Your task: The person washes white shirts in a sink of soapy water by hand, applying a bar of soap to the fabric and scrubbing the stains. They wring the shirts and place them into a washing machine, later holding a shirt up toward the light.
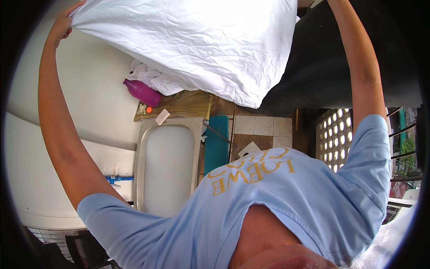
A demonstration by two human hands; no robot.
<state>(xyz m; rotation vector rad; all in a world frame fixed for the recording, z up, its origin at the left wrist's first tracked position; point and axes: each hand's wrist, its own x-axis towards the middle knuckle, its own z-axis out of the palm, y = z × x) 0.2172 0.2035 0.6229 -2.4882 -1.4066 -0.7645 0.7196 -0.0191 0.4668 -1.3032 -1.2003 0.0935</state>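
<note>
A large white cloth (201, 45), creased all over, is stretched out across the top of the head view. My left hand (62, 24), raised far up at the left, has its fingers closed on one edge of it. My right arm (358, 58) reaches up at the right, and its hand lies beyond the upper edge of the picture. Below the cloth a crumpled bundle of white fabric (154, 80) rests behind a purple bottle (142, 93) that appears tilted.
A metal-rimmed sink (179, 121) with cloudy whitish water stands below a wooden board (190, 104). Nearby are a pale rectangular block (162, 117) and an orange cap (149, 110). Blue piping (118, 179) runs left of the sink; a teal panel (217, 143) stands right. A black surface (354, 85) fills the right side.
</note>
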